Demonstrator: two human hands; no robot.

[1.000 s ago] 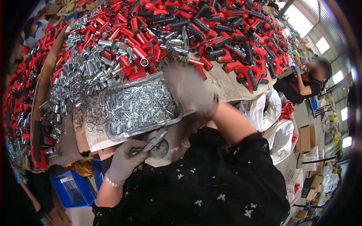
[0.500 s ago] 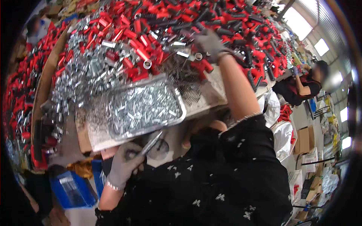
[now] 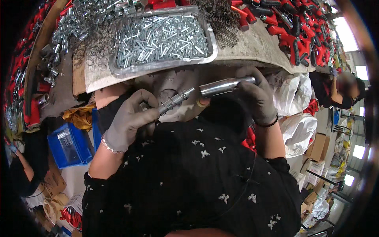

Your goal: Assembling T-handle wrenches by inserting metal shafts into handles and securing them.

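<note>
In front of my chest, my left hand [image 3: 133, 117] pinches a slim metal rod with a coil spring [image 3: 174, 102] around it. The rod's free end points up and to the right. Closed around the far end of a shiny metal tube [image 3: 220, 87] is my right hand [image 3: 259, 96]. Tube and rod lie nearly end to end, a small gap between them. Grey gloves cover both hands. Just beyond them, at the table edge, a metal tray [image 3: 166, 64] holds many small silver pins.
Red and black tool handles [image 3: 298, 43] heap up at the far right, beside dark coil springs [image 3: 223, 29]. Loose metal parts [image 3: 92, 17] lie at the far left. A blue bin [image 3: 70, 146] stands low left; white sacks [image 3: 298, 132] are at right, with a person [image 3: 343, 89] beyond.
My right hand has come back from the red pile to my chest, now with a metal tube. The rod in my left hand now shows a spring. The view has tipped downward.
</note>
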